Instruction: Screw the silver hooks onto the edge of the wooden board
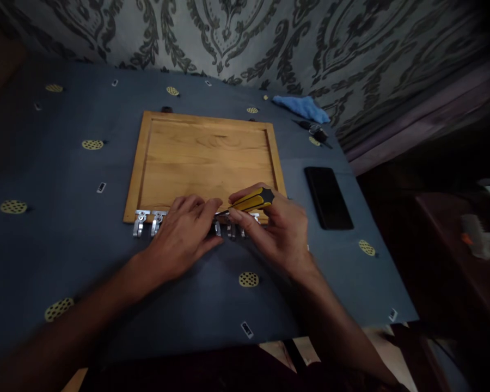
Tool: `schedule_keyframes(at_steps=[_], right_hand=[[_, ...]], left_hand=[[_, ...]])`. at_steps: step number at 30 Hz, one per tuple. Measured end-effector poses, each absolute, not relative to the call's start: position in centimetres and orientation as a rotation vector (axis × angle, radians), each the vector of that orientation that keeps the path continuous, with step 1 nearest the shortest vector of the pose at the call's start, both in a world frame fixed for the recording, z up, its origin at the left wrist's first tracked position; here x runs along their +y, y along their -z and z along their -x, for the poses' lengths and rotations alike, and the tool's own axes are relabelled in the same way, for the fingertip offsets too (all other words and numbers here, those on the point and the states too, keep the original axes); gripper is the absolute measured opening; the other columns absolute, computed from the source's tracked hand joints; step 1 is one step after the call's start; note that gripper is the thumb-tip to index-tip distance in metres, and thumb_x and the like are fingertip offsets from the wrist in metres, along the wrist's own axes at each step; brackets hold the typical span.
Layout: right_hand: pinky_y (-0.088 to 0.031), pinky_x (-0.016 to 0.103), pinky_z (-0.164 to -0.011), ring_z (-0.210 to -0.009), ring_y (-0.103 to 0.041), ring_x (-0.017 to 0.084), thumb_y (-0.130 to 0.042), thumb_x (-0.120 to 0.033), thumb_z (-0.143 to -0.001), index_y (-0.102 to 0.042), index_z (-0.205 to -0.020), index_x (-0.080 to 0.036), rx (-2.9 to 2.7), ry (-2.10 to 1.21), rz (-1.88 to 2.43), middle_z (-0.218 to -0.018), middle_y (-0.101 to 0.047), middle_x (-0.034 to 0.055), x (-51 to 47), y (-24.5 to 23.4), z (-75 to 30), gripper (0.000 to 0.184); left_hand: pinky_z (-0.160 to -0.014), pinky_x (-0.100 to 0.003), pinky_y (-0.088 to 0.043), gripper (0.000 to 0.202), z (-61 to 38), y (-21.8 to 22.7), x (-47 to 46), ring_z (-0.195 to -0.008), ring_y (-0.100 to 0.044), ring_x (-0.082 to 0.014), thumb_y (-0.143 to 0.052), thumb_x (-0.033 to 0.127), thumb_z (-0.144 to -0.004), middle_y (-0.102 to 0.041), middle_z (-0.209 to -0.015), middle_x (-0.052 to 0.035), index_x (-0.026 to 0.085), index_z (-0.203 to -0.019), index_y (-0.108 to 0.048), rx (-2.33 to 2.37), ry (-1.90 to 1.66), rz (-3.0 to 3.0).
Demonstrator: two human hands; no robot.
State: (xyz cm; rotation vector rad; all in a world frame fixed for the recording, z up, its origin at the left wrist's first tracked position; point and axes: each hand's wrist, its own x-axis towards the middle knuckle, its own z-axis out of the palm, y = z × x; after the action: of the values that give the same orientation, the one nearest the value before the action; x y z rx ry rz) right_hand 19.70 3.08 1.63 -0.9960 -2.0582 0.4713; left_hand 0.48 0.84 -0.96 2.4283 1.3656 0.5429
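A framed wooden board (pixel 206 158) lies flat on a dark blue cloth. Along its near edge runs a metal rail of hooks (pixel 147 222). My right hand (pixel 280 231) is closed around a yellow-and-black screwdriver (pixel 253 200), whose tip points left toward the rail's middle. My left hand (pixel 185 234) rests on the rail, fingers curled over the hooks beside the screwdriver tip. The hands hide the rail's middle and the tip's contact point.
A black phone (pixel 329 197) lies right of the board. A blue rag (pixel 302 108) and some small dark tools (pixel 316 132) sit at the far right, near the patterned wall. The table's right and near edges drop off to a dark floor.
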Motion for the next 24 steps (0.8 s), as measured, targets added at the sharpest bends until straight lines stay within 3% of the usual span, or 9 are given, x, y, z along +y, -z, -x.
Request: schedule_keyframes(at_steps=[6, 13, 24], right_hand=[[-0.059, 0.031, -0.066, -0.073, -0.069, 0.015, -0.067, -0.027, -0.092, -0.069, -0.093, -0.021, -1.732, -0.56, 1.049, -0.09, -0.074, 0.0024, 2.5, -0.9, -19.8, 0.006], [-0.058, 0.029, -0.064, -0.069, -0.068, 0.013, -0.069, -0.018, -0.088, -0.068, -0.086, -0.02, -1.805, -0.492, 1.054, -0.084, -0.074, 0.0007, 1.7, -1.0, -19.8, 0.004], [-0.057, 0.031, -0.065, -0.077, -0.069, 0.015, -0.07, -0.019, -0.09, -0.069, -0.091, -0.021, -1.734, -0.515, 1.03, -0.089, -0.073, 0.0026, 1.3, -0.9, -19.6, 0.003]], left_hand=[[-0.094, -0.045, -0.047, 0.051, -0.4, 0.9, 0.8, -0.109, -0.059, -0.0307, -0.075, 0.029, -0.087, -0.071, -0.11, -0.0105, 0.014, -0.129, -0.049, 1.344, -0.536, -2.453], [-0.094, -0.045, -0.048, 0.051, -0.5, 0.9, 0.8, -0.11, -0.059, -0.0307, -0.075, 0.026, -0.086, -0.07, -0.111, -0.009, 0.019, -0.129, -0.048, 1.377, -0.53, -2.444], [-0.095, -0.045, -0.047, 0.066, 1.5, -0.5, 1.1, -0.115, -0.06, -0.0311, -0.083, 0.036, -0.08, -0.07, -0.116, -0.0076, 0.021, -0.133, -0.047, 1.405, -0.487, -2.418]])
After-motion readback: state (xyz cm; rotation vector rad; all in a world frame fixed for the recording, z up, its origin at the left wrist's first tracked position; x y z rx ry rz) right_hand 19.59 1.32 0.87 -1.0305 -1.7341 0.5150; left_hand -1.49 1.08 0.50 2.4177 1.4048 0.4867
